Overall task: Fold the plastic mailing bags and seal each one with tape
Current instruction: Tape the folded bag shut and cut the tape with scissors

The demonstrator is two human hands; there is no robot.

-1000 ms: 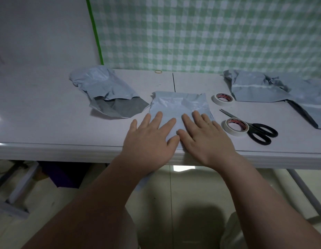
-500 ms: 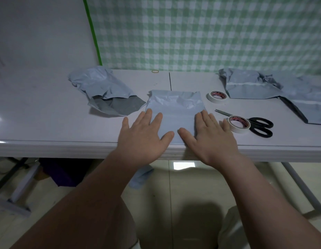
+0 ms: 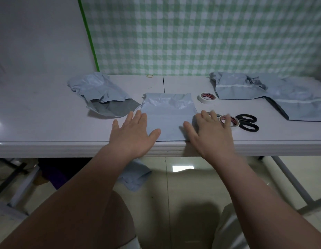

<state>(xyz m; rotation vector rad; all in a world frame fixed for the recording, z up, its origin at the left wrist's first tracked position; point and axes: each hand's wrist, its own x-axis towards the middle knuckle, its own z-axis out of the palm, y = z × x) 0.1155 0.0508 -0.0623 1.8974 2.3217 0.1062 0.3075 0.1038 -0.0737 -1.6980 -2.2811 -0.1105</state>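
Pressing the folded bag (image 3: 167, 121) flat, both open palms, left hand (image 3: 132, 133) at nine o'clock, right hand (image 3: 210, 133) at three, I'd be keeping edges aligned.

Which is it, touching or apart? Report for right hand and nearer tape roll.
Cannot tell. Head view: blurred fingers of the right hand overlap the nearer tape roll, hiding contact or gap.

The right hand (image 3: 210, 133) looks blurry at its fingertips and covers part of the near tape roll (image 3: 231, 121) and the scissors' (image 3: 245, 122) blades. Far right of it, mailing bags (image 3: 299, 106) run off the picture's edge.
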